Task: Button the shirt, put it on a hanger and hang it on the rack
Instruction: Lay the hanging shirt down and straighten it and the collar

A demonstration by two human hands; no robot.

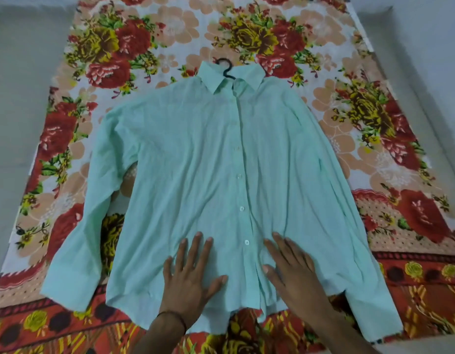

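Observation:
A mint-green shirt [195, 159] lies flat, front up, on a floral bedsheet, its placket closed with several white buttons down the middle. A black hanger hook [225, 67] sticks out of the collar; the rest of the hanger is hidden inside the shirt. My left hand [189, 274] rests flat with spread fingers on the lower front, left of the placket. On the other side of the placket my right hand [289, 267] presses flat on the hem area. Neither hand holds anything.
The floral bedsheet [98, 49] in red, yellow and peach covers a bed. Grey floor or mattress edge [19, 85] shows on the left and on the right [430, 60]. Both sleeves spread outward to the sheet's sides. No rack is in view.

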